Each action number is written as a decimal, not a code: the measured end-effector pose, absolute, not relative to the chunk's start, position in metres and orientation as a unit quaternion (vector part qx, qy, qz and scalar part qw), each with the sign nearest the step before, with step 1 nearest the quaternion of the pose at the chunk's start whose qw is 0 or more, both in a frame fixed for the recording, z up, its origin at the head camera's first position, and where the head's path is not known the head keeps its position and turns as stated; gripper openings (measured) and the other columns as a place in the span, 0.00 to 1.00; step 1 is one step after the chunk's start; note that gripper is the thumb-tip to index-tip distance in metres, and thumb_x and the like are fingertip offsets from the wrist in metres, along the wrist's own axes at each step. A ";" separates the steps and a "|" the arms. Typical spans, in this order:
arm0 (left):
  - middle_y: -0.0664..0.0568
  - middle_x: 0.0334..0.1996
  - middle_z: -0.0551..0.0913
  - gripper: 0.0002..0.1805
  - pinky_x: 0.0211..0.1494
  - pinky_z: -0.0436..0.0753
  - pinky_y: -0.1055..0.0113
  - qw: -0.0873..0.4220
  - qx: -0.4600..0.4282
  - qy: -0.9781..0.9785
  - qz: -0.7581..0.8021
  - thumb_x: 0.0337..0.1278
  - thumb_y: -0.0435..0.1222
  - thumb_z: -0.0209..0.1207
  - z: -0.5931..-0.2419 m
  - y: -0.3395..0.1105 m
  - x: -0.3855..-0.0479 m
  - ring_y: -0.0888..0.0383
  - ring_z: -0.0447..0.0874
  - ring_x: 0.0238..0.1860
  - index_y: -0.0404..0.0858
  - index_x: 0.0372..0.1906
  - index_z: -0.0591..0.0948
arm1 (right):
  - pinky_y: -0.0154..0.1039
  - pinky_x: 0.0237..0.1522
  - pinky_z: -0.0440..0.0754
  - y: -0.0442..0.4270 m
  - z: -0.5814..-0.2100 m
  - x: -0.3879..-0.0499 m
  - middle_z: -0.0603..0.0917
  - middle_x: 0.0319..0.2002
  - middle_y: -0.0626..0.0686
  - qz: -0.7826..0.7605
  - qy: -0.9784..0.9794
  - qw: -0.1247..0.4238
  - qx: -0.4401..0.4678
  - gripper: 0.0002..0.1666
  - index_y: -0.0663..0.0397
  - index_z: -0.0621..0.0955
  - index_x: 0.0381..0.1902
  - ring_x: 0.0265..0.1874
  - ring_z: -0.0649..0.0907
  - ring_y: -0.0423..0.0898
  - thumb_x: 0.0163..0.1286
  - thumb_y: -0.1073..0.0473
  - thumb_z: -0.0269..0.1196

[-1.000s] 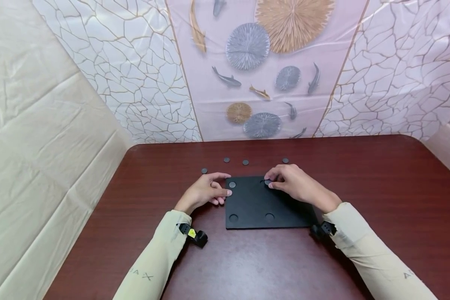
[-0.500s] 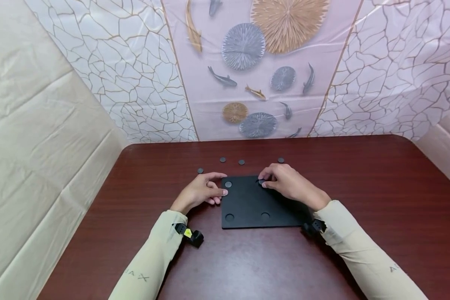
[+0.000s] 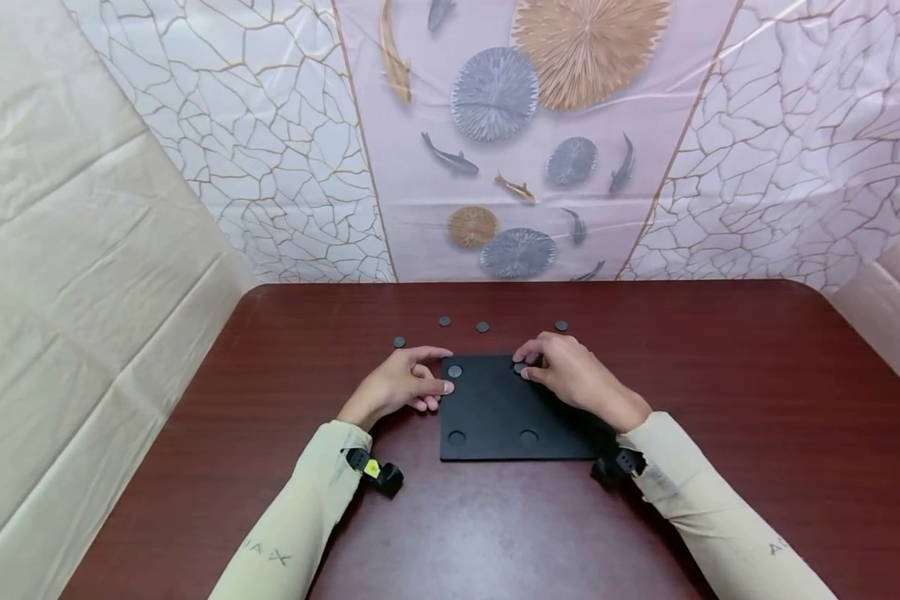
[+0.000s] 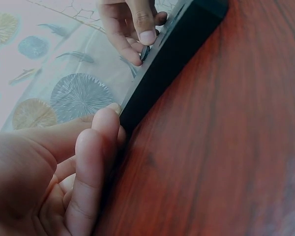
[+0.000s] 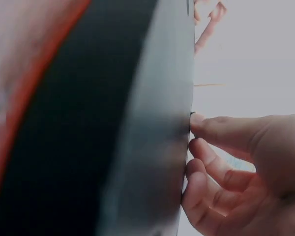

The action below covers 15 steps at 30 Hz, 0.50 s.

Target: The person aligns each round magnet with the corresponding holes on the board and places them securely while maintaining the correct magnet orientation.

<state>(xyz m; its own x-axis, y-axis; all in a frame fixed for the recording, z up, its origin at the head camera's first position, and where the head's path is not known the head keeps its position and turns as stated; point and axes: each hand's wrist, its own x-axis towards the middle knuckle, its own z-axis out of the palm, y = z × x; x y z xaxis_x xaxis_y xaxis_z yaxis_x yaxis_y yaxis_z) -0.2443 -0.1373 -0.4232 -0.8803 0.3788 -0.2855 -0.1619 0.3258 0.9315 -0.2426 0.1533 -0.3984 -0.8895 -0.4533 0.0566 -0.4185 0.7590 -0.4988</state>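
Note:
A black board [image 3: 491, 408] with round recesses lies on the table. One dark disc [image 3: 455, 372] sits in its back left recess. The left hand [image 3: 397, 385] touches the board's left edge, thumb and index finger spread along it; in the left wrist view the left hand [image 4: 64, 172] is beside the board's side [image 4: 160, 73]. At the back edge the right hand [image 3: 581, 375] pinches a dark disc [image 3: 519, 367] between thumb and fingers, over a recess. The left wrist view shows this disc [image 4: 145, 52] tilted. In the right wrist view, the right hand's [image 5: 231, 167] fingertips meet the board's surface.
Behind the board, several loose dark discs lie on the brown table [image 3: 720, 358]: one [image 3: 399, 342] near the left hand, others [image 3: 445, 321] [image 3: 483, 327] further back, and one [image 3: 562, 326] behind the right hand. A patterned cloth [image 3: 517, 167] hangs behind the table.
The view has shifted slightly. The right hand stays at the back recess, its disc now lower and nearly flat against the board. The left hand keeps its place at the board's edge.

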 end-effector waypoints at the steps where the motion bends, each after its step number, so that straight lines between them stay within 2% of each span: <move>1: 0.46 0.27 0.86 0.33 0.29 0.87 0.68 0.234 0.068 0.780 0.576 0.65 0.33 0.72 -0.423 -0.137 -0.244 0.58 0.86 0.23 0.44 0.73 0.76 | 0.44 0.42 0.85 0.153 -0.399 -0.243 0.85 0.42 0.53 -0.260 0.937 0.037 -0.229 0.10 0.58 0.89 0.50 0.41 0.84 0.49 0.73 0.65 0.69; 15: 0.46 0.27 0.86 0.33 0.30 0.87 0.68 0.232 0.075 0.780 0.576 0.65 0.33 0.72 -0.423 -0.137 -0.244 0.58 0.86 0.23 0.44 0.74 0.76 | 0.45 0.42 0.84 0.152 -0.398 -0.242 0.86 0.41 0.54 -0.267 0.940 0.039 -0.209 0.09 0.58 0.89 0.49 0.40 0.85 0.49 0.74 0.65 0.69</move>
